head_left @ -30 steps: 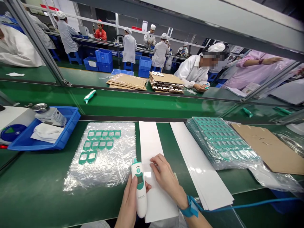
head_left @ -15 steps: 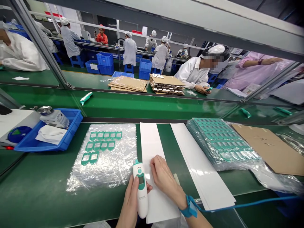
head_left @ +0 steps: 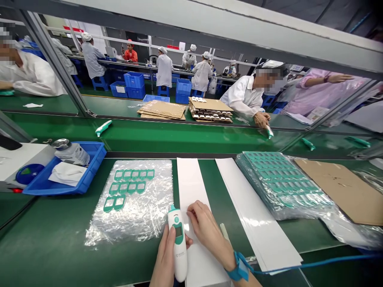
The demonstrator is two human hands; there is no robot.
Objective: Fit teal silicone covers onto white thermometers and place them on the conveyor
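Observation:
My left hand [head_left: 166, 249] is wrapped round a white and green thermometer [head_left: 180, 255], which stands nearly upright with its screen facing me. Just right of it, my right hand [head_left: 205, 227] rests over a long white strip sheet [head_left: 191, 179], fingertips pinched at its surface; whatever they hold is too small to make out. A blue wrist strap [head_left: 239, 268] circles my right wrist. To the left, a clear plastic sheet [head_left: 139, 219] bears several green-framed pieces [head_left: 123, 187].
Blue tray [head_left: 89, 175] with a bottle and cloth at left. White strips [head_left: 254, 211], bagged green parts [head_left: 287, 183] and cardboard [head_left: 347, 191] at right. Green conveyor [head_left: 179, 137] beyond carries thermometers; a metal frame crosses above. Co-workers sit opposite.
The co-worker across at right has reached down to the belt with a thermometer. The thermometer at the left of the belt has shifted left. My hands have barely moved.

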